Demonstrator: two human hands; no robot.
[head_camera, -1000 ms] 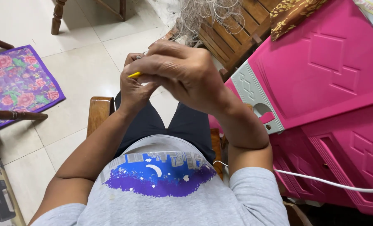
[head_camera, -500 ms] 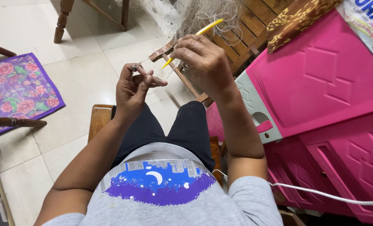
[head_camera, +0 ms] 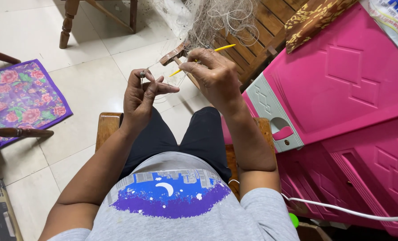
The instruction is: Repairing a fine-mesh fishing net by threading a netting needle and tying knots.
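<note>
Right hand point(head_camera: 214, 78) is closed round a thin yellow needle point(head_camera: 217, 50), pinched between thumb and fingers; the needle's tips stick out toward 2 o'clock and 8 o'clock of the fist. Left hand point(head_camera: 141, 96), at 9 o'clock of the right and just apart from it, has its fingers curled and crossed, pinching a small dark knot or bead point(head_camera: 142, 73) at the fingertips; fine thread point(head_camera: 163, 67) runs from there toward the right hand. What exactly the left fingers grip is too small to tell.

At 12 o'clock of both hands hangs a tangle of pale net point(head_camera: 219, 20), draped over a slatted wooden bench point(head_camera: 248, 49). A small brown wooden piece point(head_camera: 172, 56) lies just at 10 o'clock of the right hand, touching the net.

Below the hands are the person's dark-trousered knees, on a wooden stool point(head_camera: 105, 127). At 3 o'clock stands a pink plastic cabinet point(head_camera: 342, 89) with a patterned brown cushion point(head_camera: 315, 18) above it. At 9 o'clock, well apart, a floral purple cushion point(head_camera: 20, 98) rests on a chair over the tiled floor point(head_camera: 92, 76). A white cable point(head_camera: 342, 212) runs at 5 o'clock.
</note>
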